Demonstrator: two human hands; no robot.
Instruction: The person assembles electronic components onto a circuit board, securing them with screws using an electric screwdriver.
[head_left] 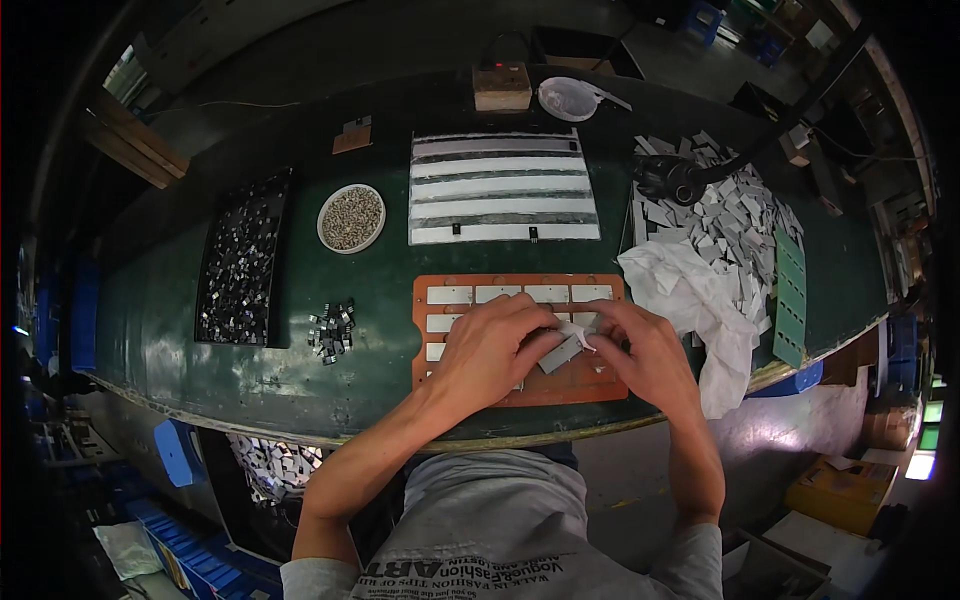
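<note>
Both of my hands meet above an orange tray [520, 397], whose slots hold rows of white rectangular plates [449, 295]. Between thumb and fingers, my left hand [492, 345] pinches a small grey rectangular plate [560, 356], tilted over the tray's lower middle. My right hand [648, 352] is closed on a thin white piece [583, 337] at that plate's upper end. Whether the white piece is attached to the plate, I cannot tell. My fingers and wrists cover part of the tray's middle and lower rows.
Beyond the tray lies a white-striped board [500, 205]. To the left are a bowl of small metal parts [351, 218], a pile of black components [331, 330] and a black tray [275, 300]. To the right are a white cloth [690, 300], heaped grey plates [735, 220] and a green strip [790, 300].
</note>
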